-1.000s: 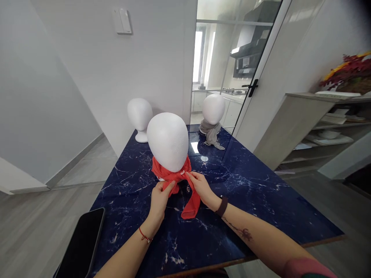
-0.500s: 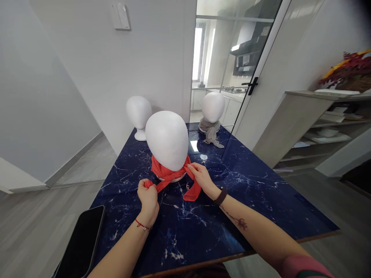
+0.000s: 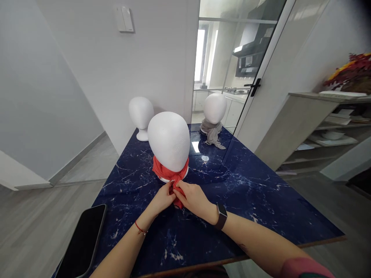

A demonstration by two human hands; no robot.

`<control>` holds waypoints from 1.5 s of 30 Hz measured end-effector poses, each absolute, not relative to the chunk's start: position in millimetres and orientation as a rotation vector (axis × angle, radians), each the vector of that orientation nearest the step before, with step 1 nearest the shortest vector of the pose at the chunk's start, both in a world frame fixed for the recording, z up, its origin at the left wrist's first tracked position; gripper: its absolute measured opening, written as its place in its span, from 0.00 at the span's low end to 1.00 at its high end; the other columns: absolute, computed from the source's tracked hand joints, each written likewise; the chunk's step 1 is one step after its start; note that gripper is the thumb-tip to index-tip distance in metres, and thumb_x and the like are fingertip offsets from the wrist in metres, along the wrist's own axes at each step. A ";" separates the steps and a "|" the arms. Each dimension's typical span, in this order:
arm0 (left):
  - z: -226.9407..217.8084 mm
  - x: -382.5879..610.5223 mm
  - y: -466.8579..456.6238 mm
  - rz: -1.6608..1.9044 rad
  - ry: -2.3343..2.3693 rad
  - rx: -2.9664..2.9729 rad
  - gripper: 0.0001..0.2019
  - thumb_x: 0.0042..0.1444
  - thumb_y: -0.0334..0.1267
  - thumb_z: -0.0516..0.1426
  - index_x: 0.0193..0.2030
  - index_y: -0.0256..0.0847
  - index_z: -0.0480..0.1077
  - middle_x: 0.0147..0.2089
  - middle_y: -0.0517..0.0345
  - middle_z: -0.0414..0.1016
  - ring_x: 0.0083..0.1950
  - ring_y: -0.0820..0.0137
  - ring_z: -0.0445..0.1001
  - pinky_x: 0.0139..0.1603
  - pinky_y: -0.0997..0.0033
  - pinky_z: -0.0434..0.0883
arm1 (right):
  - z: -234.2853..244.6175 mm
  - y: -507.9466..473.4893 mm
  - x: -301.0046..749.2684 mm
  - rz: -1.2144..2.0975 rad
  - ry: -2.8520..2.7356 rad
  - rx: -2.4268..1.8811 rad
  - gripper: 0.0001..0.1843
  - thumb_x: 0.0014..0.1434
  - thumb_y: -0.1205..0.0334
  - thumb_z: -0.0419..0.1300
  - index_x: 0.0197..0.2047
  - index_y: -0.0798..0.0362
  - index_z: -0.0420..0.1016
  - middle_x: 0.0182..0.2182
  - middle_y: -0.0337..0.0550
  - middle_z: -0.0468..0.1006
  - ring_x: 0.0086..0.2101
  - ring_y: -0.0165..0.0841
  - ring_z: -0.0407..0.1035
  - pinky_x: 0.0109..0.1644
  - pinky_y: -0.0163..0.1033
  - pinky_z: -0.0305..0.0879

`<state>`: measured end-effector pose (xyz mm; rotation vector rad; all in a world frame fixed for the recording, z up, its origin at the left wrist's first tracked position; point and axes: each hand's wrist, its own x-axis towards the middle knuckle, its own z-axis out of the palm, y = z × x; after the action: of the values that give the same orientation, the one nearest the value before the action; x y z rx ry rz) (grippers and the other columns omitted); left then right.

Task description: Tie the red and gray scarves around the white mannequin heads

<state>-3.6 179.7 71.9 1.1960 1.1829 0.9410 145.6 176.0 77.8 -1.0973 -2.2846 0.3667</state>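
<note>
1. Black phone lies at the table's near left edge
2. Left hand pinches the red fabric scarf tied round the white foam head
3. Right hand pinches the scarf's hanging ends just beside it, on the dark blue marble table

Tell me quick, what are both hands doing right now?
Left hand: closed on the red scarf below the foam head.
Right hand: closed on the same scarf.

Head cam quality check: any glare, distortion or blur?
Head view: wide-angle bend in walls and door frame; window glare on the glossy blue marble table behind the nearest white foam head; both hands and red scarf sharp.
</note>
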 end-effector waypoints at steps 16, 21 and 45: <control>88.2 -53.5 204.8 1.266 1.429 1.042 0.11 0.44 0.42 0.62 0.22 0.37 0.71 0.14 0.62 0.65 0.13 0.79 0.58 0.14 0.80 0.52 | 91.2 188.5 161.4 -0.046 -2.212 -1.314 0.25 0.66 0.55 0.45 0.25 0.54 0.75 0.26 0.46 0.75 0.29 0.32 0.67 0.38 0.40 0.58; 73.8 -52.5 215.8 1.548 1.398 0.865 0.11 0.43 0.39 0.62 0.33 0.37 0.69 0.32 0.56 0.73 0.29 0.74 0.71 0.30 0.74 0.70 | 84.3 217.7 172.9 0.205 -1.867 -1.177 0.11 0.64 0.63 0.49 0.44 0.53 0.71 0.42 0.48 0.73 0.40 0.35 0.68 0.44 0.39 0.64; 48.9 -36.9 223.0 1.744 1.510 0.992 0.12 0.46 0.35 0.60 0.38 0.41 0.63 0.39 0.56 0.69 0.36 0.71 0.70 0.37 0.70 0.68 | 59.6 252.9 156.6 0.403 -1.519 -1.099 0.11 0.61 0.63 0.49 0.46 0.55 0.65 0.43 0.51 0.69 0.40 0.35 0.66 0.46 0.42 0.64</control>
<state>-36.9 223.0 48.9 0.9920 1.5104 1.7438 156.6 252.9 59.6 -1.0994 -1.5190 0.4026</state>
